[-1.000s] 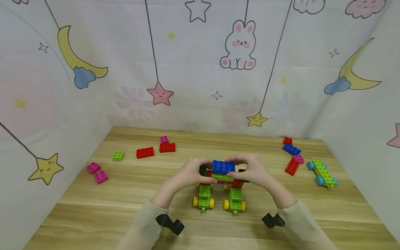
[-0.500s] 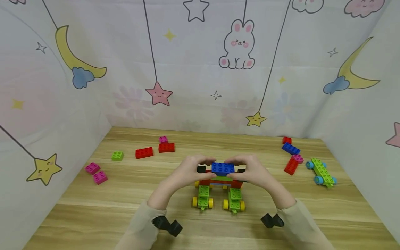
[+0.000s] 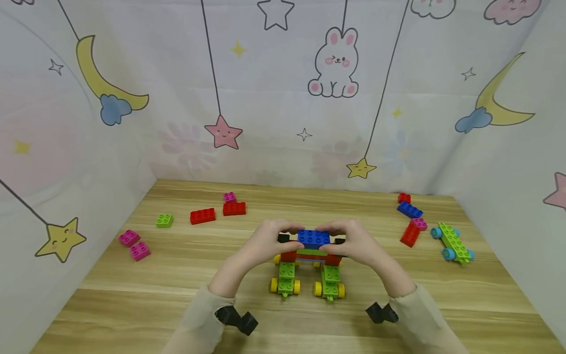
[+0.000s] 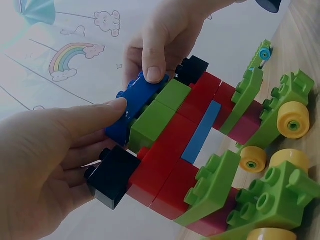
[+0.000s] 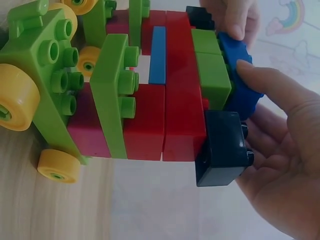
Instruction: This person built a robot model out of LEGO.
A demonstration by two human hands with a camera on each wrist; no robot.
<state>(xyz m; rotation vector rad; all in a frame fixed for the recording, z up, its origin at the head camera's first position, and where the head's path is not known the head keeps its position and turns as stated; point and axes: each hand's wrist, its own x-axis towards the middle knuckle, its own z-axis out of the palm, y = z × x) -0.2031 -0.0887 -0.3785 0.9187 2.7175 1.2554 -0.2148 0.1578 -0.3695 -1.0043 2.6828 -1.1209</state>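
A blue brick [image 3: 314, 238] lies across two green bricks [image 4: 157, 122] at the top of a wheeled toy-brick build. My left hand [image 3: 264, 244] pinches its left end, thumb on the near side. From the other end my right hand [image 3: 359, 244] pinches it the same way. Green studs show in a narrow gap beneath it in the left wrist view. Below run red bricks [image 5: 182, 85], with a black brick [image 4: 114, 177] sticking out at one end and another black brick [image 4: 191, 69] at the other. Green bases [image 3: 285, 282] with yellow wheels [image 5: 59, 165] carry the build.
Left on the wooden table lie pink bricks [image 3: 140, 251], a small green brick [image 3: 165, 221] and red bricks [image 3: 203, 216]. On the right are a blue brick [image 3: 410, 210], a red brick [image 3: 410, 235] and a green base with blue wheels [image 3: 454, 242]. A printed curtain [image 3: 265, 162] stands behind.
Both thumbs have shifted on the build, the left one rising from the green layer to the blue brick's near face. The build stays in place; the whole view drifts slightly.
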